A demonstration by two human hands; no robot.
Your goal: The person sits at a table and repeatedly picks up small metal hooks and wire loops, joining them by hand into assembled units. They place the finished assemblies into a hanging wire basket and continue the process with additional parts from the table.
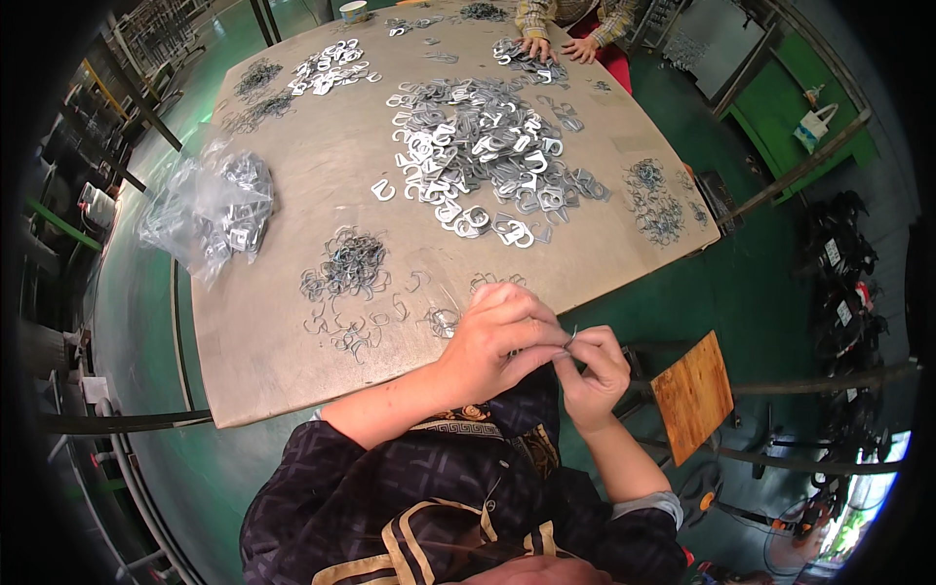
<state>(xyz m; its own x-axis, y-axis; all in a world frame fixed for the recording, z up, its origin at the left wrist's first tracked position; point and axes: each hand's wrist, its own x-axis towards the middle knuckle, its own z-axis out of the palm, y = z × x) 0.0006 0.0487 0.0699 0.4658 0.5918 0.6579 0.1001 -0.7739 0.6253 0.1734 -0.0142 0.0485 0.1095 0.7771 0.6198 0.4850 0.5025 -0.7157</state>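
Observation:
My left hand (502, 336) and my right hand (593, 375) meet fingertip to fingertip just past the table's near edge. Both are closed in a pinch around a thin bent wire piece (572, 334), of which only a short end shows. Fingers hide the rest of it. Close by my left hand, a few loose wire pieces (444, 320) lie on the tabletop. Left of them is a tangled heap of curved wire pieces (353, 261). Farther off, mid-table, rises a big pile of flat silver metal hooks (478, 146).
A clear plastic bag (210, 210) of metal parts sits at the table's (283, 361) left edge. More wire pieces (655, 200) lie at the right. Across the table a co-worker's hands (556, 49) rest on metal parts. A wooden stool seat (692, 395) stands at my right.

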